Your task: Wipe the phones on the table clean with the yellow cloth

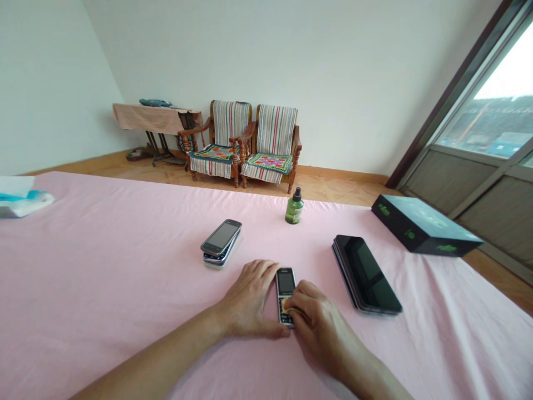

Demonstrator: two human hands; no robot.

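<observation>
A small keypad mobile phone (286,282) lies face up on the pink cloth, its screen end pointing away from me. My left hand (252,300) braces it from the left, fingers at the top end and thumb at the bottom corner. Pinched in my right hand (314,314) is a small tan cloth (285,305), which presses on the phone's keypad and hides part of the keys. To the left, a grey touchscreen phone (222,237) rests slightly askew on other phones. At right is a stack of larger devices, topped by a black smartphone (368,275).
A green bottle with a black cap (294,208) stands upright beyond the phones. A black box (425,222) sits at the far right, and a white-and-blue packet (25,201) at the left edge. The pink cloth (125,250) has wrinkles. Two wooden chairs (270,136) stand behind.
</observation>
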